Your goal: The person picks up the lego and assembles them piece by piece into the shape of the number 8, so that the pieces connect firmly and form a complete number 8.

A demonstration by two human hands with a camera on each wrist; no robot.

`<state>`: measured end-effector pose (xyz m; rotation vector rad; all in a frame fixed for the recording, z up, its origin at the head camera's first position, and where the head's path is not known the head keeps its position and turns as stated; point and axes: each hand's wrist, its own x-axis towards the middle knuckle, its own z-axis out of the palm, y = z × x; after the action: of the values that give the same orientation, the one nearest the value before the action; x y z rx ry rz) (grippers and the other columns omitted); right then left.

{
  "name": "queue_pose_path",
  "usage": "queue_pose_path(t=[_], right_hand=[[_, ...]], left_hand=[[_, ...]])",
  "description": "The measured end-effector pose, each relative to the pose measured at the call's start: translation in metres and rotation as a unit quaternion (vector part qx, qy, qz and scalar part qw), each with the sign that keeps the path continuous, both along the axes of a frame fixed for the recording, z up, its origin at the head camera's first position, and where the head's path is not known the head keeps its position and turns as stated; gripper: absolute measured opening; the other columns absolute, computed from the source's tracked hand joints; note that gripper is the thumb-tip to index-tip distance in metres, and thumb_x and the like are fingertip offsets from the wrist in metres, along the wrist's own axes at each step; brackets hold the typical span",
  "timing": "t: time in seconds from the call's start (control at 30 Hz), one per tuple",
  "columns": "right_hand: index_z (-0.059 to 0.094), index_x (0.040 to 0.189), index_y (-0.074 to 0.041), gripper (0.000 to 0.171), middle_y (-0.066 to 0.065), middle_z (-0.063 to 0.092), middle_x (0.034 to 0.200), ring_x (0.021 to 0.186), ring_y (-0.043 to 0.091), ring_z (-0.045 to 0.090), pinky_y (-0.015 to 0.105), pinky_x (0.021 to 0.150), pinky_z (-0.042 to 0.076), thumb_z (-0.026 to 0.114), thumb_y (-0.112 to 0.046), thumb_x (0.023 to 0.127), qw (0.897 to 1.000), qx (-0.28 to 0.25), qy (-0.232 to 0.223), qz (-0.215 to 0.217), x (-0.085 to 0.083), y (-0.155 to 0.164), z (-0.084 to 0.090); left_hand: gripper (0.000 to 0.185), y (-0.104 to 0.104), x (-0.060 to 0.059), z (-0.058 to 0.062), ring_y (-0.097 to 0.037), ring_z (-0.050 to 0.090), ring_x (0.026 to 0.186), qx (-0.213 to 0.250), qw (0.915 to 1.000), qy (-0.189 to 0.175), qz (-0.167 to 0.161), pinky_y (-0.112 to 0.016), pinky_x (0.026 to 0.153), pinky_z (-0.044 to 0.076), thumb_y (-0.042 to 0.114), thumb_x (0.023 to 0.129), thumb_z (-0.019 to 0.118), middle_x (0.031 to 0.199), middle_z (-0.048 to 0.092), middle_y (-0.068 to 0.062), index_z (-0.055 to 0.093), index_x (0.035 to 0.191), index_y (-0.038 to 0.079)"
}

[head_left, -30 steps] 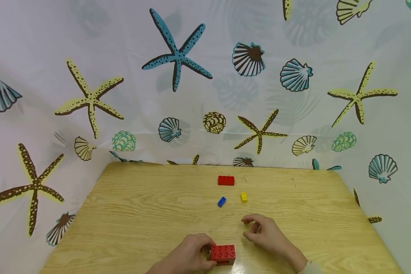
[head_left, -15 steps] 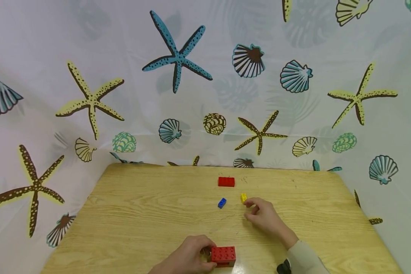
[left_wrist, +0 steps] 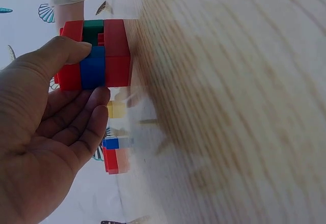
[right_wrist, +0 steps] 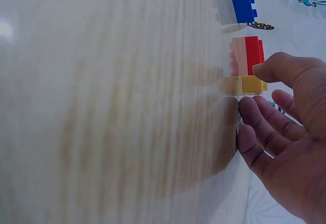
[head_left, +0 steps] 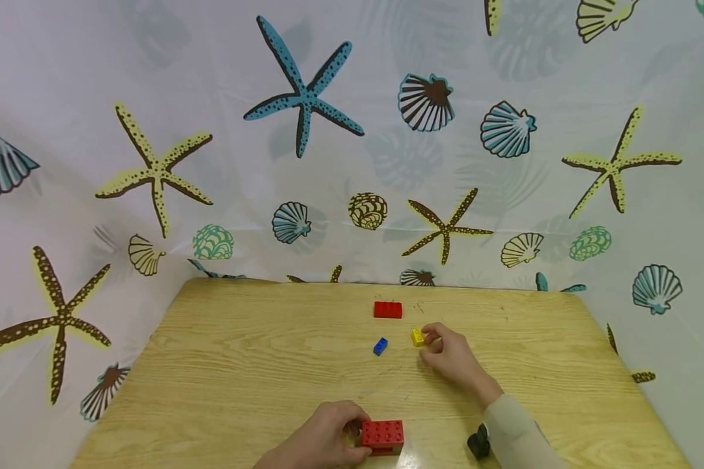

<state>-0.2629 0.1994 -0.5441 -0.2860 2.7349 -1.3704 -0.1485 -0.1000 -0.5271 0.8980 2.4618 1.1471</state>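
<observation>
On the tabletop (head_left: 240, 365), near its front edge: left hand (head_left: 319, 443) curled round a stacked block (head_left: 382, 436), red with a blue and a green piece in its side, thumb over one face and fingers (left_wrist: 89, 117) under the other. Farther out, right hand (head_left: 454, 355) at a small yellow brick (head_left: 417, 337), thumb and forefinger tip touching its sides, other fingers loosely bent. Just left of that brick, apart from it, a small blue brick (head_left: 380, 346); beyond both, a flat red brick (head_left: 387, 309), untouched.
</observation>
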Motion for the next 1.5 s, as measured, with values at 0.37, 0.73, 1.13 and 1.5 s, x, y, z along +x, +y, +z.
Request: queue_pose_path(t=[0.37,0.73,1.13,1.5], right_hand=[[0.056,0.146,-0.003,0.060,0.013,0.067,0.111,0.081,0.015,0.064,0.027,0.067,0.054,0.077,-0.007,0.090,1.000,0.015,-0.011,0.012,-0.013,0.000,-0.002],[0.057,0.145,-0.001,0.060,0.009,0.066,0.101,0.066,0.011,0.054,0.024,0.062,0.046,0.077,-0.007,0.089,0.998,0.053,0.019,0.024,-0.017,-0.006,-0.003],[0.066,0.133,-0.002,0.046,0.007,0.067,0.098,0.070,0.012,0.052,0.027,0.066,0.044,0.077,-0.007,0.089,0.997,0.070,0.016,0.008,-0.021,-0.009,-0.002],[0.068,0.128,-0.003,0.040,0.005,0.068,0.095,0.072,0.012,0.054,0.026,0.067,0.045,0.080,-0.011,0.090,0.998,0.065,0.014,0.001,-0.019,-0.008,-0.001]], left_hand=[[0.025,0.000,0.000,0.000,0.004,0.059,0.083,0.007,0.9999,0.015,-0.005,-0.019,0.077,0.053,0.022,0.087,0.087,0.092,0.066,0.016,0.074,0.106,0.012],[0.024,0.000,0.000,-0.001,0.003,0.060,0.083,0.006,0.9999,0.008,0.001,-0.019,0.076,0.053,0.022,0.086,0.087,0.092,0.067,0.016,0.075,0.105,0.014],[0.024,0.000,0.000,0.000,0.004,0.060,0.083,-0.003,0.9999,0.009,0.006,-0.019,0.076,0.052,0.022,0.086,0.087,0.091,0.065,0.018,0.075,0.105,0.014],[0.024,0.000,0.001,0.001,0.003,0.060,0.083,0.000,1.0000,-0.002,0.006,-0.020,0.077,0.053,0.022,0.086,0.087,0.091,0.065,0.017,0.074,0.105,0.014]])
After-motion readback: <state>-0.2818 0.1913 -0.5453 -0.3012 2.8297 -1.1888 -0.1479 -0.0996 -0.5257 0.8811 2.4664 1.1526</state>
